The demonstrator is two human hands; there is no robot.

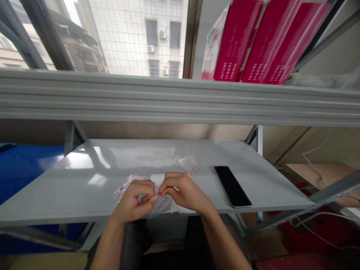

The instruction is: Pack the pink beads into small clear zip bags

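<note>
"Head view: what takes up the most room?"

"A grey table (92, 202), its left end running out of the picture. Above it a ridged shelf beam (168, 99) crosses from side to side, cut off at both ends."

"And on that?"

"Magenta boxes (239, 41) leaning at the right; their tops are cropped, and the fainter print is hard to read."

"Now the hands?"

"Both are over the table's front edge, almost meeting. The left hand (137, 200) is curled, thumb against bent forefinger, its tips nipping a thin edge. The right hand (182, 189) pinches the same edge from its side, thumb under the forefinger; its other fingers are folded and partly hidden."

"An edge of what?"

"It looks like a clear bag (163, 204), hanging just below the fingertips. It blurs into the white sheet (156, 180) beneath, so I can't trace its outline."

"Anything smaller than the hands?"

"A black-screened phone (233, 186), flat and slanted, apart from the right hand. Then a bunch of clear bags (128, 185) with red edging, partly covered by the left hand, and a few more bags (189, 164) beyond the right one; I can't count either lot."
</note>
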